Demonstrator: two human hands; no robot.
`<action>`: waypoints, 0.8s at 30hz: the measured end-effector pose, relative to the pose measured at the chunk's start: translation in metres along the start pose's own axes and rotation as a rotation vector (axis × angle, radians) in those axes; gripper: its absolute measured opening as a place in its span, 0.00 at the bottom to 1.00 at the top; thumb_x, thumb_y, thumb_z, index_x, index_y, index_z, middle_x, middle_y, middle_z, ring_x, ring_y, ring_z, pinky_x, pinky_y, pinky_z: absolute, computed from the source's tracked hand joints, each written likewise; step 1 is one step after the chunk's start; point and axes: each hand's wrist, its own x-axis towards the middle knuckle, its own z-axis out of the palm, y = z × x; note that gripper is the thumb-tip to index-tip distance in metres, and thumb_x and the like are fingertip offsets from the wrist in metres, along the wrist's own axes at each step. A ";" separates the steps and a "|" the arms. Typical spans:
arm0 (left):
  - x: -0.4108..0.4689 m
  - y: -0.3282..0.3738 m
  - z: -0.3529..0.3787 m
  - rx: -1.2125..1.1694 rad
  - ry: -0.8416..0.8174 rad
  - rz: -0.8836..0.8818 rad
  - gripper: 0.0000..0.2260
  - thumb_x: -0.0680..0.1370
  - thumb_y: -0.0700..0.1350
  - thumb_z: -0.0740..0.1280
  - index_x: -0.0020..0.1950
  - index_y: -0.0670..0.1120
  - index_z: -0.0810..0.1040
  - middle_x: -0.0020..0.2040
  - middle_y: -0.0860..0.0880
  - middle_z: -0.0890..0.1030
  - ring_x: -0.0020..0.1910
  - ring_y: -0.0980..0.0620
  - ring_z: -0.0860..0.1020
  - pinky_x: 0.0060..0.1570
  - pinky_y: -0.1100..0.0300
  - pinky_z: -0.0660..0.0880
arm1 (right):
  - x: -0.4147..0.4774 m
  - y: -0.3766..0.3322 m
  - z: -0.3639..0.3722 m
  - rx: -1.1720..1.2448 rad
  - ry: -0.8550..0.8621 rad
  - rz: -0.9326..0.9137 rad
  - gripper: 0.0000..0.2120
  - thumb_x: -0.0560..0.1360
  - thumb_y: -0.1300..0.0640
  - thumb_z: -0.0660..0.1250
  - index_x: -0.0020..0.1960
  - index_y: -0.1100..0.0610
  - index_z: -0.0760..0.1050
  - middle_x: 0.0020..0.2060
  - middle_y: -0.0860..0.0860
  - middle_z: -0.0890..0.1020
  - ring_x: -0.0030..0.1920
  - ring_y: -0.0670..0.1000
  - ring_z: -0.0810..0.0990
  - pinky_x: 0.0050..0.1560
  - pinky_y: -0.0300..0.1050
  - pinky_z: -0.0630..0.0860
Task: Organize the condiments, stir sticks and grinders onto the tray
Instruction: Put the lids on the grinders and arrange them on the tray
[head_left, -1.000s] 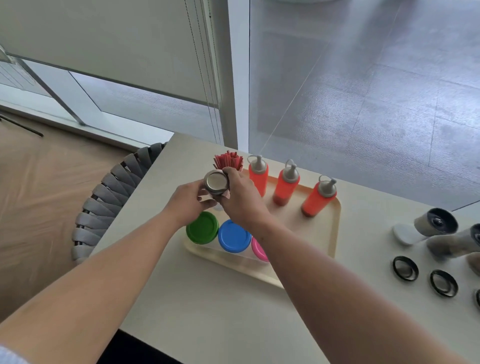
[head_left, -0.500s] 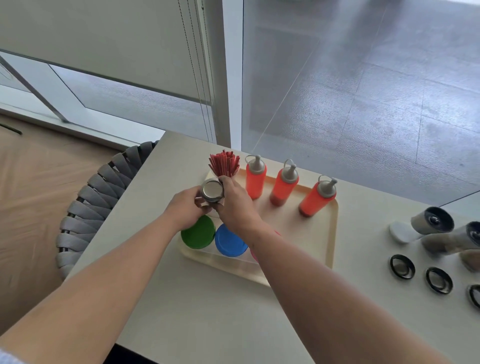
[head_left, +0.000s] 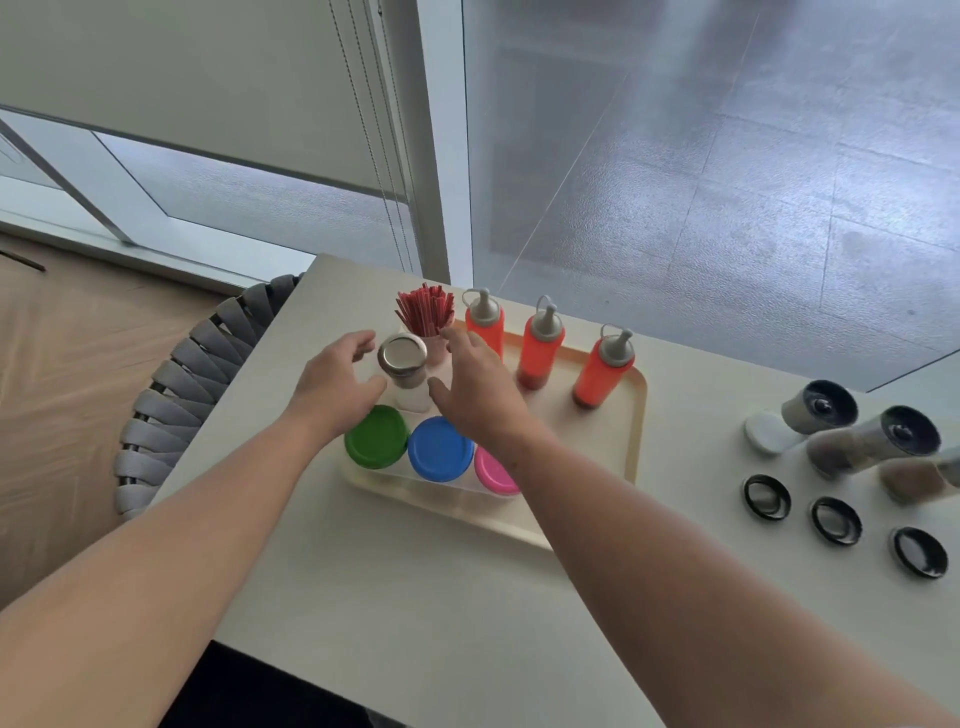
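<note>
A steel-capped glass shaker (head_left: 404, 371) stands upright on the beige tray (head_left: 621, 436), in front of a cup of red stir sticks (head_left: 423, 314). My left hand (head_left: 332, 384) and my right hand (head_left: 475, 387) hover on either side of the shaker, fingers spread, not touching it. Three orange squeeze bottles (head_left: 540, 345) line the tray's far side. Jars with green (head_left: 376, 436), blue (head_left: 440, 448) and pink (head_left: 493, 473) lids stand along its near edge. Grinders (head_left: 872, 441) lie off the tray at the right.
Three black-rimmed lids (head_left: 835, 519) lie on the white table (head_left: 395, 597) in front of the grinders. A grey woven chair (head_left: 176, 384) stands at the table's left edge. A window and its frame (head_left: 441, 156) rise behind the table.
Both hands held the shaker above the tray; it now stands on the tray and both hands have let go and opened beside it.
</note>
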 end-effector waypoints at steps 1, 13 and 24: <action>-0.006 0.006 -0.001 0.013 0.029 0.026 0.29 0.75 0.41 0.72 0.75 0.46 0.71 0.69 0.47 0.78 0.68 0.49 0.75 0.71 0.53 0.70 | -0.005 0.003 -0.008 -0.007 0.004 0.001 0.23 0.76 0.59 0.70 0.69 0.60 0.69 0.64 0.57 0.76 0.60 0.58 0.76 0.54 0.44 0.71; -0.073 0.138 0.064 0.051 0.128 0.339 0.21 0.73 0.41 0.71 0.66 0.42 0.78 0.59 0.46 0.79 0.57 0.49 0.79 0.64 0.61 0.73 | -0.093 0.068 -0.115 -0.065 0.090 0.024 0.15 0.73 0.59 0.71 0.59 0.60 0.77 0.54 0.56 0.79 0.54 0.58 0.79 0.53 0.46 0.72; -0.121 0.241 0.204 0.003 -0.070 0.434 0.22 0.73 0.39 0.72 0.67 0.44 0.77 0.57 0.49 0.79 0.54 0.53 0.78 0.60 0.60 0.74 | -0.187 0.182 -0.202 -0.114 0.088 0.185 0.16 0.75 0.57 0.69 0.62 0.58 0.76 0.54 0.53 0.78 0.54 0.56 0.78 0.49 0.44 0.70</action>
